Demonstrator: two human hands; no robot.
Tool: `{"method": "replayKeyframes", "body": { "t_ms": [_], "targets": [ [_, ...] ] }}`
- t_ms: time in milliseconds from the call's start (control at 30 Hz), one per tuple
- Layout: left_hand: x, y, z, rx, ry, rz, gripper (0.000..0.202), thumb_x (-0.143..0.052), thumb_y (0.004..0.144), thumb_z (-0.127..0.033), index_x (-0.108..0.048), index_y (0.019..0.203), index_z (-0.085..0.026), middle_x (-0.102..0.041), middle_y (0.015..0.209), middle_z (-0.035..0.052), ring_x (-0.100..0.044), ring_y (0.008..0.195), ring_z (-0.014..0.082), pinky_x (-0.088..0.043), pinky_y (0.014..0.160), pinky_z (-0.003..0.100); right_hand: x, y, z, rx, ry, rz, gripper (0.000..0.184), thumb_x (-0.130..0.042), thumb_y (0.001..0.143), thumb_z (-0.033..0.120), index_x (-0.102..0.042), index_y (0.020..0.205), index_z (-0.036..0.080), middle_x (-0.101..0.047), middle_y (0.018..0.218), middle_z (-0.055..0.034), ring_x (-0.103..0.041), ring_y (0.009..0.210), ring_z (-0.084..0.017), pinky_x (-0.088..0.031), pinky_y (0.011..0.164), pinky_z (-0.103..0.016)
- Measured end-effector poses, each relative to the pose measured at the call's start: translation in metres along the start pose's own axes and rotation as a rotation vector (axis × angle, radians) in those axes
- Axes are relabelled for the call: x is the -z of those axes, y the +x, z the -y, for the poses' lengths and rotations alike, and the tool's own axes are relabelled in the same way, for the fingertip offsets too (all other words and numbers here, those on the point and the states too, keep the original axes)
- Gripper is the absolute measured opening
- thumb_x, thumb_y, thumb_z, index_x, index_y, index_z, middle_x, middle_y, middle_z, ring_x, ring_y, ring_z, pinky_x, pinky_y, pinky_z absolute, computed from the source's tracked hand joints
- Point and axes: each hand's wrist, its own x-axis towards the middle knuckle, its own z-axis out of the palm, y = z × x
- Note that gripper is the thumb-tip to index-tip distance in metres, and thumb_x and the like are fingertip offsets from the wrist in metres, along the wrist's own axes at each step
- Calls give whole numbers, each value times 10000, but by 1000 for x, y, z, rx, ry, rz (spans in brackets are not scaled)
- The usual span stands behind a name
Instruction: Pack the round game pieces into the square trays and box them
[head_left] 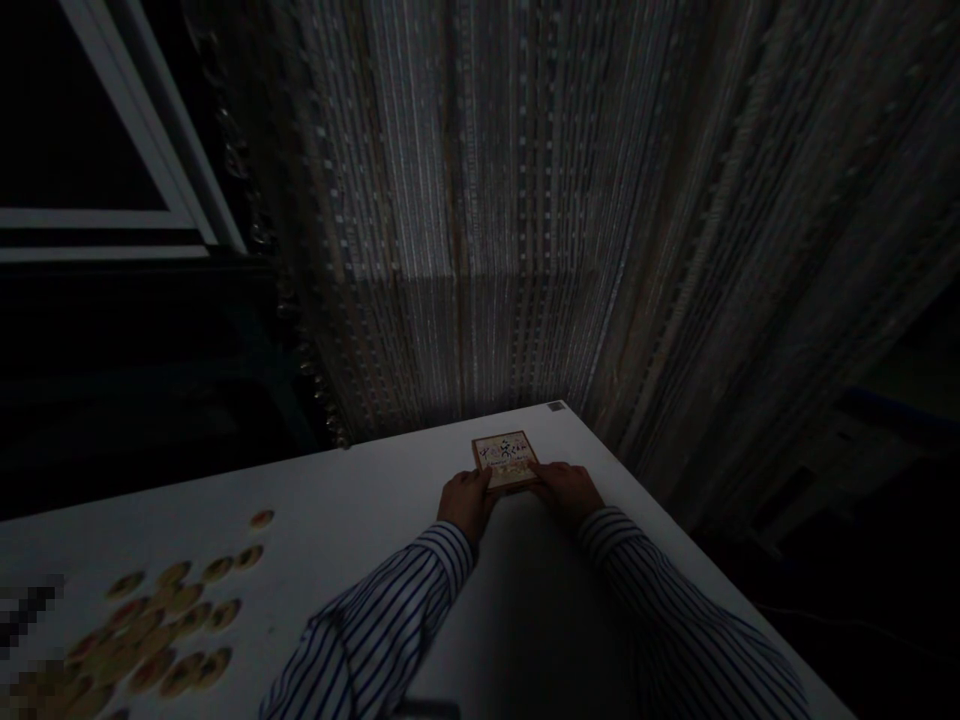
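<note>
A small flat square box (507, 452) with a brown edge, a pale printed lid and dark Chinese-style characters is between my two hands, near the far corner of the white table. On its left side, my left hand (466, 500) is closed, with the thumb on the lid's near left part. From the right, my right hand (567, 490) grips it likewise, thumb on the near right part. The fingers underneath are hidden. Whether the box rests on the table or is slightly raised, I cannot tell.
Several round yellowish discs (146, 630), some with red or dark marks, are piled and scattered on the table (330, 540) at the left. A string curtain (480, 220) hangs just beyond the far edge. A small dark square (555, 406) marks the far right corner.
</note>
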Motion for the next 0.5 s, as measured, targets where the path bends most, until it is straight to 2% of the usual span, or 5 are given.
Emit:
{"method": "replayKeyframes", "body": {
  "t_ms": [333,500],
  "targets": [
    [-5,1,1,24,7,5,436,-468,754,-303,-426,1174,-193,-550,1114,68,-475,1002,195,-354,854,303,2,-2,4,-14,-16,19,448,-384,812,340,-371,1237,200,-510,1173,-87,-435,1045,-212,-298,821,-361],
    [-3,1,0,26,9,17,425,-436,776,-340,-415,1177,-201,-547,1114,73,-480,997,192,-355,845,307,-1,-3,5,-25,-49,25,456,-354,823,356,-340,1256,214,-498,1187,-77,-423,1049,-212,-301,822,-357]
  ]
}}
